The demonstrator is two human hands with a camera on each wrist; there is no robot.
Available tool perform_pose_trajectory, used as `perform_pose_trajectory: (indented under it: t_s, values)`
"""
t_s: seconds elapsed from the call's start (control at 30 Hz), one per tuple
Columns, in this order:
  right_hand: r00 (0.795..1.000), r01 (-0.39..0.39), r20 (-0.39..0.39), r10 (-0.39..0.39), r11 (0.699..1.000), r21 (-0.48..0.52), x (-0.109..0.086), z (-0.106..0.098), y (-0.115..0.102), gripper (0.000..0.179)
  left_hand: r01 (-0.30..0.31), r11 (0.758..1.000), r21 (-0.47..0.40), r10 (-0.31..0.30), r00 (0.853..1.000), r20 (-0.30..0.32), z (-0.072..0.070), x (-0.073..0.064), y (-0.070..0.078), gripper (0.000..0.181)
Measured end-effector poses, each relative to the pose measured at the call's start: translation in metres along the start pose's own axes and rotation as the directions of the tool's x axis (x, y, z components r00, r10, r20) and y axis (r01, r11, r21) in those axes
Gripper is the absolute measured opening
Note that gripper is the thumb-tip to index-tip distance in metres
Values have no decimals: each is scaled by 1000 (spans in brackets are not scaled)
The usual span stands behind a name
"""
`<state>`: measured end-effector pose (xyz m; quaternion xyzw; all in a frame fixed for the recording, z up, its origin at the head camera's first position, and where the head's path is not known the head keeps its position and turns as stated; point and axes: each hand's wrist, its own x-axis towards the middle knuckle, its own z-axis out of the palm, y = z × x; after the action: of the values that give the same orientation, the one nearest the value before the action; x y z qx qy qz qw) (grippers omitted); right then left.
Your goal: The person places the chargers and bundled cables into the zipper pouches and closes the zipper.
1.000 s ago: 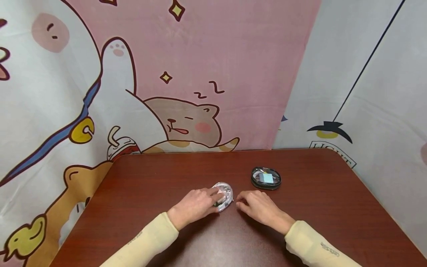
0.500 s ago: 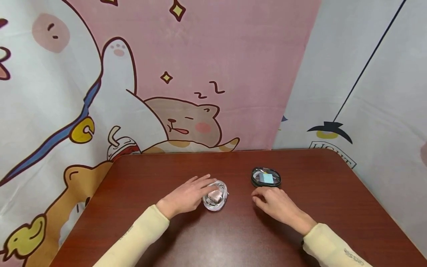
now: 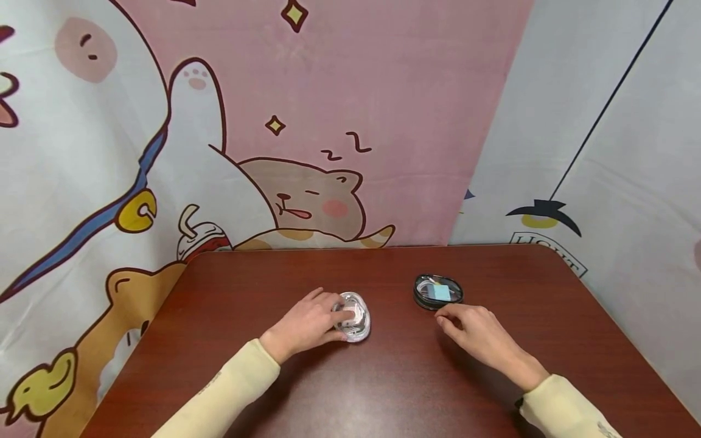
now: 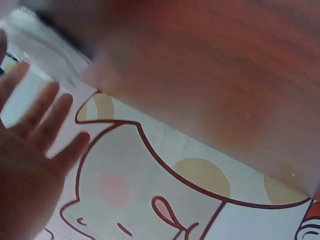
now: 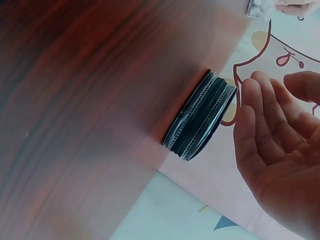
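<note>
A small oval clear case with a white rim (image 3: 361, 330) lies near the middle of the table, with what look like a white charger plug and cable showing inside. My left hand (image 3: 303, 322) reaches over its left side, one finger across the top and the thumb at the near rim. Spread, fairly straight fingers (image 4: 47, 115) show beside the case's pale side (image 4: 42, 45) in the left wrist view. To the right stands a black-edged clear oval zip case (image 3: 427, 301), holding a light blue item. Just in front of it, my right hand (image 3: 487, 334) hovers with loosely bent fingers and nothing in them.
The dark reddish wooden table (image 3: 378, 395) ends at a back edge against a cartoon-printed cloth backdrop (image 3: 416, 121). More printed cloth (image 3: 619, 152) hangs along the right side.
The white-rimmed case has shifted left over the second; my left hand lifted its fingers off, then lowered them onto it again. My right hand has moved right, to the black-edged case.
</note>
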<state>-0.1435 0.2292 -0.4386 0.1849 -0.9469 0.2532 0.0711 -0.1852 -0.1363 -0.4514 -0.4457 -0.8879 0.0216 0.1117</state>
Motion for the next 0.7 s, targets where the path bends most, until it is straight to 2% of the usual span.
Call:
perform_pose_trajectory:
  t_s: [0.1,0.17,0.23,0.4,0.47,0.57,0.7]
  values:
    - [1000,1,-12,-1,1000,-6,-1,-1,1,7,42,998,36,-40,998,-47,4,3,6,43]
    - [1000,6,-26,-6,1000,-14,-2,-1,2,7,44,998,34,-42,997,-62,5,4,7,44]
    - [999,9,-46,-10,1000,-24,-2,-1,3,7,8,1000,19,-6,997,-72,6,4,7,42]
    - [997,13,-77,-16,999,-30,-3,-3,4,7,-128,991,-43,126,991,-56,8,1,2,34]
    - [996,16,-82,-18,1000,-26,-3,-4,4,7,-140,989,-51,138,990,-43,8,1,2,33]
    - [996,16,-89,-18,1000,-20,-4,-5,4,7,-106,993,-41,105,994,-36,8,6,6,35]
    - [996,18,-92,-19,1000,-3,-5,-5,4,5,6,1000,-27,-7,999,-39,10,23,19,46]
